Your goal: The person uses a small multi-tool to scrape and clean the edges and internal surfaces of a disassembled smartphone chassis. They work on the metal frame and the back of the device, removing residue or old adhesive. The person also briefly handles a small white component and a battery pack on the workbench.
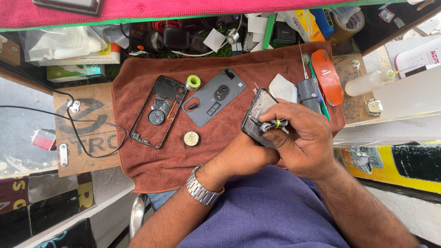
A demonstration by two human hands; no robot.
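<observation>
**Screwdriver tip on an opened phone**

The right hand (303, 138) grips a small black screwdriver with a yellow-green band (272, 124), its tip on the opened black phone body (258, 112). The left hand (243, 154) cradles that phone above the rust-brown cloth mat (220, 156).

Daylight is falling evenly over a cluttered desk (87, 151) of worn wood, a rust-brown cloth (151, 170) covering its middle. A red cloth (183, 8) is hanging along the far edge; grey floor (18, 133) is showing at left.
</observation>
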